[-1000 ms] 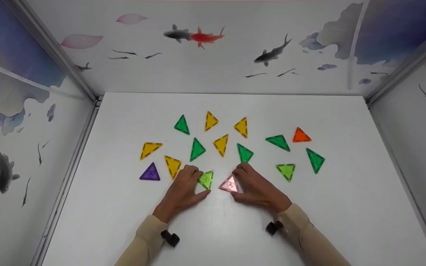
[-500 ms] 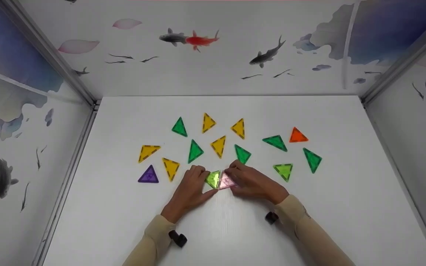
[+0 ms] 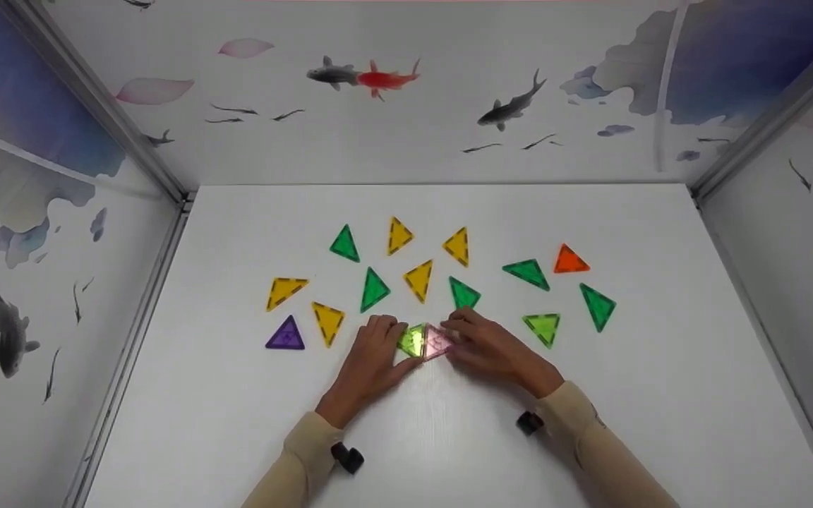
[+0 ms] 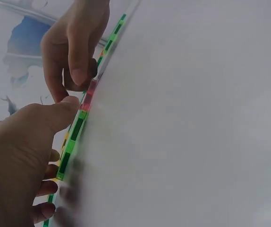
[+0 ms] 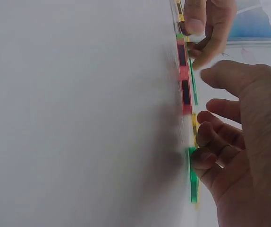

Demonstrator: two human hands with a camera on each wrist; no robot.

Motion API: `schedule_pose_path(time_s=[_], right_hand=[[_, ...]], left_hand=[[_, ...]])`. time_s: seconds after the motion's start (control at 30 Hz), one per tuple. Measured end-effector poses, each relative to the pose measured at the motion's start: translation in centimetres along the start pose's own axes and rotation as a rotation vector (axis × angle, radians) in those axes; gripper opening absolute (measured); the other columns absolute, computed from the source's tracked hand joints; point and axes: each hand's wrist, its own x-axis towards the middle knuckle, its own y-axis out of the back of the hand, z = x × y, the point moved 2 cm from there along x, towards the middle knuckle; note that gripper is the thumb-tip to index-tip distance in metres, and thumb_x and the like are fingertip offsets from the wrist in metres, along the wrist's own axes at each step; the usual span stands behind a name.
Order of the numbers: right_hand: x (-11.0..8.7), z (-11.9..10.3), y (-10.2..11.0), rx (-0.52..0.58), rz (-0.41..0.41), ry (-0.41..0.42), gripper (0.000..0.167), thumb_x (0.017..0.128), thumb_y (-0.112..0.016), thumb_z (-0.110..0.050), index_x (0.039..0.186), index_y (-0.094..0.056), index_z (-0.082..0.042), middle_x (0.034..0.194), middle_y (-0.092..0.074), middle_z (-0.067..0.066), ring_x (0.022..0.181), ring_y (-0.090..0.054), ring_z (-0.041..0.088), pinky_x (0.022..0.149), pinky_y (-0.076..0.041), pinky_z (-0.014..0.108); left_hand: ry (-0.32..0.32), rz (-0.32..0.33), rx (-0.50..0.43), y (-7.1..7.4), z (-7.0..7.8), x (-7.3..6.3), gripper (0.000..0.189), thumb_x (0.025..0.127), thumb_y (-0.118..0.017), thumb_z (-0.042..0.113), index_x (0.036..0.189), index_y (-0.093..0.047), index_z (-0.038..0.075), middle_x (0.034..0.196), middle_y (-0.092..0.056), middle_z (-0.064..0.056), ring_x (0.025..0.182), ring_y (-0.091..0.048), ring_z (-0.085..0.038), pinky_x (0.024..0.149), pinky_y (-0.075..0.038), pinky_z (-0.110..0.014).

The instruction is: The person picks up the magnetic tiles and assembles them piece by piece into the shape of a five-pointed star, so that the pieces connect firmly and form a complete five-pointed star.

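A light green triangular magnetic tile [image 3: 414, 341] and a pink one [image 3: 437, 343] lie flat, edge to edge, near the table's middle. My left hand [image 3: 371, 356] holds the green tile from the left between thumb and fingers; in the left wrist view its thumb lies by the seam with the pink tile [image 4: 89, 95]. Just right of the pink tile is my right hand [image 3: 502, 353], fingers loosely bent. The right wrist view shows that thumb and those fingers spread, with the thumb off the pink tile [image 5: 185, 80]. The hand partly covers the pink tile's right corner in the head view.
Other triangular tiles lie scattered beyond and beside the hands: several yellow [image 3: 418, 281] and green [image 3: 375, 289], a purple one [image 3: 285, 334] at left, an orange one [image 3: 571, 259] and another light green one [image 3: 543, 329] at right. Printed panels wall the white table [image 3: 406, 444].
The green tile has moved right and the pink one has turned and come against it, so their edges now meet. Most recently the right hand has eased off the pink tile.
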Motion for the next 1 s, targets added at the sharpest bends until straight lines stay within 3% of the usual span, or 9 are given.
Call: schedule_pose_path(time_s=[0.1,0.23,0.33,0.47,0.63,0.73,0.9,1.0], right_hand=[[-1.0,0.7,0.9,-0.016,0.074,0.007,0.024,0.108,-0.071,-0.009,0.131,-0.071,-0.002,0.134,-0.064,0.01,0.119,-0.065,0.024,0.106,-0.058,0.042],[-2.6,1.8,2.4,-0.01,0.144,-0.046,0.013,0.111,-0.064,-0.004,0.124,-0.068,-0.002,0.13,-0.066,0.011,0.119,-0.063,0.023,0.11,-0.052,0.028],[-3.9,2.6,3.6,-0.029,0.191,-0.061,0.015,0.107,-0.069,0.0,0.122,-0.069,-0.001,0.128,-0.066,0.012,0.12,-0.064,0.024,0.112,-0.045,0.016],[-5.7,3.9,5.1,-0.099,0.261,-0.035,0.023,0.097,-0.079,0.007,0.117,-0.072,0.001,0.124,-0.066,0.016,0.115,-0.066,0.028,0.109,-0.042,0.009],[-7.9,5.1,6.7,-0.154,0.293,-0.123,0.034,0.089,-0.088,0.007,0.119,-0.073,0.004,0.123,-0.065,0.017,0.116,-0.062,0.032,0.105,-0.036,0.003],[-9.1,5.4,7.4,-0.194,0.282,-0.197,0.041,0.087,-0.092,0.002,0.123,-0.073,0.003,0.125,-0.065,0.016,0.119,-0.061,0.031,0.104,-0.042,0.01],[-10.6,5.6,8.1,-0.27,0.26,-0.268,0.053,0.087,-0.095,-0.008,0.132,-0.071,0.003,0.129,-0.063,0.018,0.123,-0.059,0.033,0.103,-0.056,0.047],[-11.2,5.7,8.4,-0.294,0.249,-0.29,0.059,0.086,-0.096,-0.013,0.135,-0.069,0.005,0.131,-0.062,0.022,0.123,-0.058,0.036,0.102,-0.055,0.057]], left_hand=[[0.0,0.051,-0.015,0.4,-0.4,0.1,0.048,0.103,-0.08,0.037,0.133,-0.071,0.0,0.126,-0.066,-0.014,0.118,-0.059,-0.03,0.097,-0.054,-0.041],[0.004,0.104,-0.011,0.9,-1.4,0.5,0.023,0.106,-0.075,0.017,0.121,-0.076,0.001,0.119,-0.068,-0.012,0.111,-0.06,-0.03,0.092,-0.055,-0.041],[0.007,0.13,0.002,1.3,-2.2,0.7,0.013,0.104,-0.075,0.01,0.111,-0.079,0.001,0.113,-0.069,-0.011,0.106,-0.061,-0.03,0.091,-0.057,-0.041],[0.02,0.147,0.011,2.1,-3.3,0.6,0.011,0.102,-0.077,0.008,0.107,-0.079,-0.001,0.113,-0.069,-0.013,0.109,-0.061,-0.031,0.096,-0.057,-0.042],[0.076,0.129,0.027,3.4,-4.7,-0.1,0.015,0.102,-0.079,0.012,0.111,-0.074,0.002,0.117,-0.069,-0.013,0.114,-0.061,-0.031,0.102,-0.056,-0.044],[0.111,0.105,0.046,4.3,-5.6,-0.6,0.026,0.102,-0.081,0.017,0.121,-0.073,0.001,0.121,-0.069,-0.015,0.118,-0.061,-0.033,0.1,-0.056,-0.045],[0.182,0.05,0.028,5.6,-7.4,-1.5,0.046,0.1,-0.084,0.025,0.135,-0.07,-0.002,0.131,-0.066,-0.019,0.125,-0.056,-0.037,0.099,-0.053,-0.049],[0.229,0.015,0.009,6.2,-8.4,-2.1,0.055,0.098,-0.086,0.028,0.14,-0.067,-0.003,0.135,-0.063,-0.021,0.128,-0.053,-0.039,0.101,-0.05,-0.052]])
